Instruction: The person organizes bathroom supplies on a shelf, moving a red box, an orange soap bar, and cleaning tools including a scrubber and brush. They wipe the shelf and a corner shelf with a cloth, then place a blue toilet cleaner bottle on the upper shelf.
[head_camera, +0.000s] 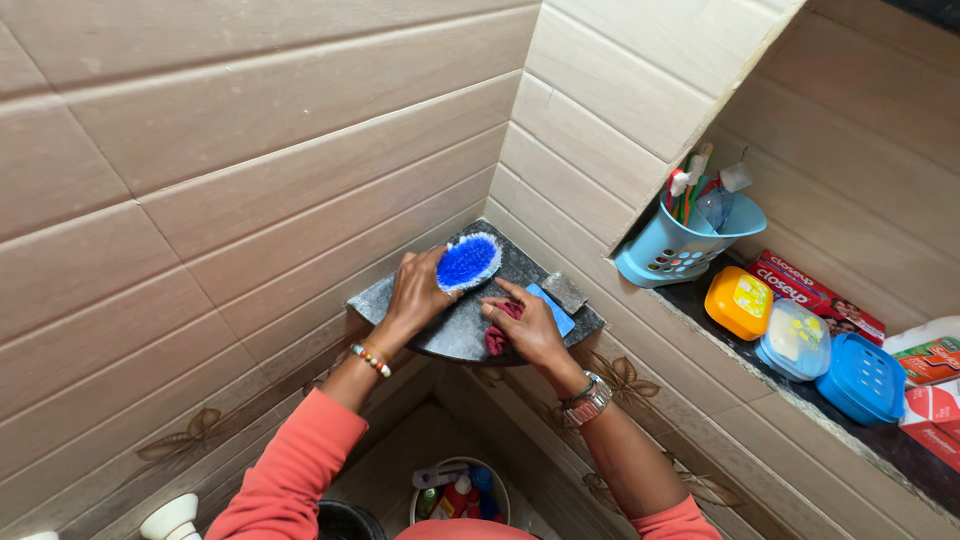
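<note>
My left hand (415, 293) grips a scrub brush (468, 261) with blue bristles, turned bristles-up over the back of a grey stone corner shelf (450, 335). On the shelf's front half, my right hand (528, 328) presses a dark red cloth (497, 338), fingers spread over it. A blue flat piece (556, 308) and a small grey block (565, 291) lie just right of that hand.
A wall niche at right holds a light blue basket with toothbrushes (688, 245), an orange soap box (738, 301), a clear one (794, 340), a blue one (860, 378) and red cartons (815, 292). Below the shelf stands a bucket with bottles (458, 492).
</note>
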